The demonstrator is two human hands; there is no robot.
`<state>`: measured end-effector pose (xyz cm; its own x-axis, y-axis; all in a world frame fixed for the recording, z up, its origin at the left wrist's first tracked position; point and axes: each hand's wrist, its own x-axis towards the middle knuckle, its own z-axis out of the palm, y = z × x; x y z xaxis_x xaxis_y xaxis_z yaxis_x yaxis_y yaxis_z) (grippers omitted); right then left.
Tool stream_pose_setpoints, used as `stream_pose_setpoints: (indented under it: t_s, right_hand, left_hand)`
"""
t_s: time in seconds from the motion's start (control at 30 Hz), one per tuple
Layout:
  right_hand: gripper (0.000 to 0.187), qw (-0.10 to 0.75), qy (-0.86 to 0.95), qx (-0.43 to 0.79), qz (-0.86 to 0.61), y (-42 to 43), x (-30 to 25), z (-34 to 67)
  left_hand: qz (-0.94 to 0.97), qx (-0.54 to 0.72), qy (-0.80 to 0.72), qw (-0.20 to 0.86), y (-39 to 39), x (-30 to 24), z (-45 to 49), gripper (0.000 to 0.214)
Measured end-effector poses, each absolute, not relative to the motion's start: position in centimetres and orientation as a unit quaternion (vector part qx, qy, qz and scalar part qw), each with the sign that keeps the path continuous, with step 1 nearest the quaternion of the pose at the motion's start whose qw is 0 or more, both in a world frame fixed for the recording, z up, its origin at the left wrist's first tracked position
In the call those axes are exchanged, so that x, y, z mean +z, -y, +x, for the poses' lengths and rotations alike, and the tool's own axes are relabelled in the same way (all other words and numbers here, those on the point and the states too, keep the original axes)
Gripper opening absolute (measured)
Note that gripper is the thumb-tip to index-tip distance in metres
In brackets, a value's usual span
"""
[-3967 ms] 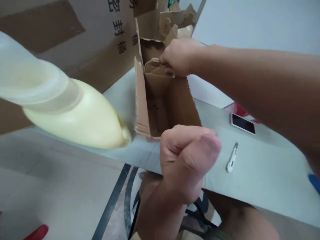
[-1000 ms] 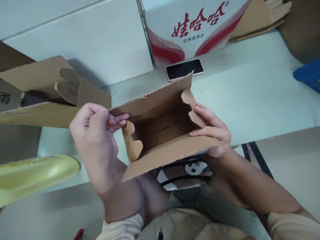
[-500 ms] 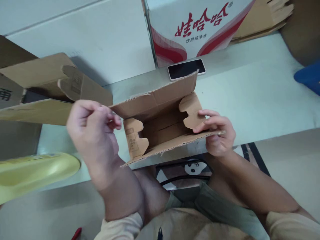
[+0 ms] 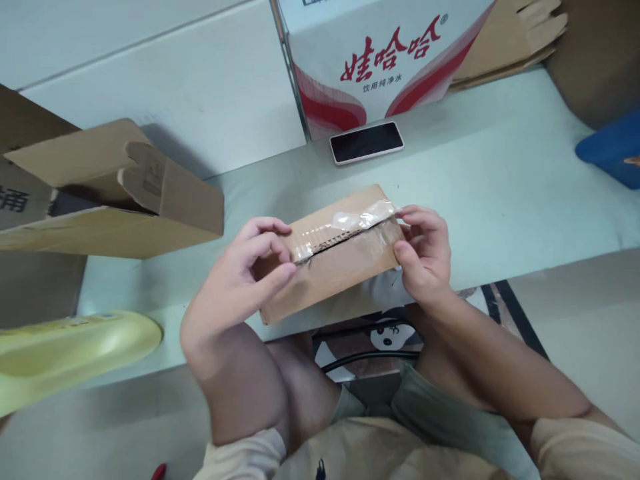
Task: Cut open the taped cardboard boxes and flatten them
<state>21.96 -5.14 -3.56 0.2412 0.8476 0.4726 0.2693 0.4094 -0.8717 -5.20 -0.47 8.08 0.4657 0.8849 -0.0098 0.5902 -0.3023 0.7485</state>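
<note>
A small brown cardboard box (image 4: 345,257) lies at an angle in front of me, its two long top flaps folded down. Shiny clear tape runs along the flap edges, and a narrow dark gap shows where they meet. At the box's left end, my left hand (image 4: 250,270) is closed on it, thumb and fingertips at the end of the gap. My right hand (image 4: 425,250) grips the opposite end, with its thumb on the near corner and the fingers on the far one. The inner end flaps are hidden.
A phone (image 4: 367,142) lies beyond the box, before a white-and-red carton (image 4: 380,73). To the left are an open cardboard box (image 4: 190,207) and a yellow plastic object (image 4: 115,343). A blue object (image 4: 607,157) is at the right. The table's front edge runs near my legs.
The box's long flaps stood open, showing its inside; now they are folded down. My left hand has moved right and down onto the box's end. The right hand has shifted slightly left.
</note>
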Motion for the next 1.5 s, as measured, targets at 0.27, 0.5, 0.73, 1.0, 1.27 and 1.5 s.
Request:
stream_pose_setpoints:
  t_s: [0.27, 0.5, 0.73, 1.0, 1.27, 1.5]
  right_hand:
    - [0.025, 0.605, 0.571, 0.251, -0.495, 5.1, -3.0, 21.9]
    - [0.026, 0.620, 0.558, 0.275, -0.478, 4.9, -3.1, 21.6]
    - [0.028, 0.619, 0.557, 0.285, -0.475, 4.8, -3.6, 21.6]
    - [0.052, 0.600, 0.519, 0.336, -0.507, 4.8, -5.6, 21.7]
    - [0.041, 0.497, 0.482, 0.401, -0.600, 3.8, -5.8, 21.3]
    - [0.059, 0.533, 0.578, 0.435, -0.439, 4.6, -6.3, 20.9]
  left_hand:
    - [0.803, 0.100, -0.503, 0.304, 1.0, 8.5, -4.0, 0.037]
    - [0.824, 0.042, -0.534, 0.184, 3.4, 8.9, -1.6, 0.054]
    - [0.822, -0.003, -0.545, 0.165, 3.9, 9.1, -1.4, 0.087]
    - [0.787, 0.100, -0.569, 0.216, 1.3, 8.5, -2.9, 0.079]
    - [0.588, 0.417, -0.599, 0.348, -0.1, 6.6, -5.5, 0.086]
    - [0.465, 0.493, -0.545, 0.493, -1.5, 4.0, -4.4, 0.056]
